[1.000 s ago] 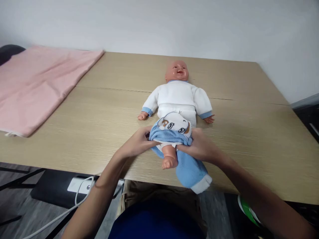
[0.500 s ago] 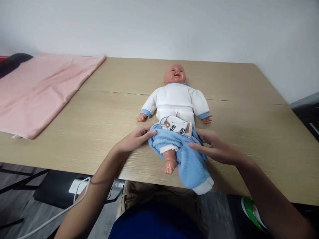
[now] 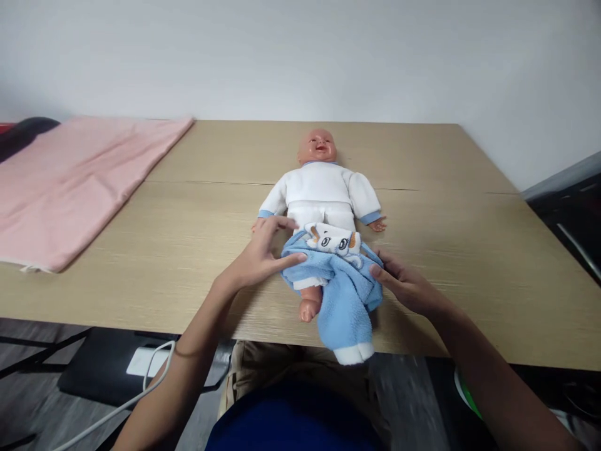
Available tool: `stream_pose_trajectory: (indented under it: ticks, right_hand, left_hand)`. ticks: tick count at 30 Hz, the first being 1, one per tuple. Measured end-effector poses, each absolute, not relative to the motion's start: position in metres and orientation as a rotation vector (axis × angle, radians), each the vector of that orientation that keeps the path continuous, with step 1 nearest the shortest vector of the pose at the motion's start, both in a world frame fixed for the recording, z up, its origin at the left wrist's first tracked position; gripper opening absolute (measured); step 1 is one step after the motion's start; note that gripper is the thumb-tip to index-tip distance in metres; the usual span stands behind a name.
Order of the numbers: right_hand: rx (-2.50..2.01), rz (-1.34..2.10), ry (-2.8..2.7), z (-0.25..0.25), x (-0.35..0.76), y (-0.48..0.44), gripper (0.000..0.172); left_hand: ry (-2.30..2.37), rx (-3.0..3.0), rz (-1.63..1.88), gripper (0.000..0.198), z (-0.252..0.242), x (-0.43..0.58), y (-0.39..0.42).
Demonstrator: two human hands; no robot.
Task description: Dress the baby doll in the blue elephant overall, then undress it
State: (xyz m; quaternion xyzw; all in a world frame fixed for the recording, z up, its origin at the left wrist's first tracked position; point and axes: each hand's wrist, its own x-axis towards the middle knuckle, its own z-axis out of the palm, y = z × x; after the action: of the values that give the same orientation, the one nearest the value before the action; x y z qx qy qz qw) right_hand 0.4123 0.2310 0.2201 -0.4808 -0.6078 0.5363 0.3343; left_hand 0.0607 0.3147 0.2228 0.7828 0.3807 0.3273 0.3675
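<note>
A baby doll (image 3: 318,181) in a white top lies on its back, its head away from me. Light-blue overalls (image 3: 350,300) cover its lower body, with an animal face on the white bib. One bare foot sticks out of a white cuff; the other leg of the garment hangs past the table edge, no foot visible in it. My left hand (image 3: 258,254) is open beside the doll, thumb and forefinger apart, the thumb touching the blue cloth. My right hand (image 3: 406,285) pinches the overalls' edge near a strap; its fingers are partly hidden.
A pink cloth (image 3: 79,188) is spread over the left part of the wooden table (image 3: 197,250). A white wall stands behind. A white cable (image 3: 113,407) runs by my left forearm, and a black seat (image 3: 98,363) with a white object is below the table.
My left hand has let go of the waist edge and spread its fingers. The right hand has drawn the overalls' side outward, and the hanging leg has swung left. The view has shifted slightly.
</note>
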Motion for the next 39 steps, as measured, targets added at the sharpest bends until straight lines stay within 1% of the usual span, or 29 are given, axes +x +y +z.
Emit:
stream_pose_trajectory:
  ticks: [2,3,4,5,8,11,14,16,19,23,24,27,29,31,33,36,39]
  right_hand:
    - [-1.204,1.408,-1.55,0.22,0.405,0.233,0.065]
    - [-1.198,1.402,-1.532,0.22,0.402,0.235,0.069]
    - [-1.199,1.391,-1.514,0.221,0.4,0.237,0.071]
    - [-1.201,1.375,-1.497,0.222,0.398,0.238,0.072]
    - [-1.193,1.362,-1.444,0.225,0.396,0.242,0.067]
    - [-1.184,1.434,-1.413,0.228,0.4,0.244,0.056]
    - [-1.197,1.515,-1.344,0.23,0.409,0.245,0.054]
    - [-1.213,1.59,-1.3,0.231,0.416,0.246,0.055]
    - [-1.178,1.789,-1.396,0.234,0.427,0.247,0.054]
    - [-1.09,2.001,-1.573,0.244,0.434,0.246,0.047]
    - [-1.089,2.0,-1.596,0.247,0.434,0.246,0.044]
    - [-1.076,1.925,-1.595,0.255,0.432,0.248,0.038]
    - [-1.058,1.888,-1.548,0.257,0.431,0.251,0.038]
    - [-1.054,1.86,-1.5,0.255,0.43,0.252,0.038]
    - [-1.073,1.823,-1.444,0.25,0.43,0.253,0.038]
    - [-1.091,1.872,-1.395,0.245,0.43,0.253,0.048]
    - [-1.105,2.026,-1.459,0.243,0.429,0.254,0.067]
  left_hand:
    - [1.012,2.163,0.788,0.092,0.238,0.077,0.317]
    - [1.009,2.243,0.756,0.098,0.245,0.085,0.319]
    - [0.992,2.313,0.743,0.099,0.251,0.094,0.322]
    - [0.963,2.369,0.746,0.095,0.257,0.101,0.324]
    - [0.78,2.381,0.723,0.068,0.271,0.117,0.333]
    - [0.599,2.155,0.487,0.044,0.278,0.128,0.341]
    - [0.517,1.962,0.423,0.031,0.278,0.137,0.346]
    - [0.513,1.9,0.454,0.031,0.275,0.142,0.348]
    - [0.556,1.817,0.417,0.037,0.272,0.145,0.349]
    - [0.406,1.715,0.269,0.053,0.269,0.146,0.351]
    - [0.351,1.694,0.229,0.055,0.269,0.147,0.352]
    - [0.259,1.664,0.066,0.042,0.264,0.149,0.354]
    - [0.248,1.643,-0.01,0.04,0.26,0.149,0.354]
    - [0.224,1.616,-0.006,0.041,0.255,0.147,0.355]
    - [0.226,1.601,0.073,0.041,0.25,0.144,0.355]
    - [0.277,1.561,0.221,0.047,0.241,0.14,0.356]
    - [0.273,1.505,0.259,0.052,0.234,0.139,0.357]
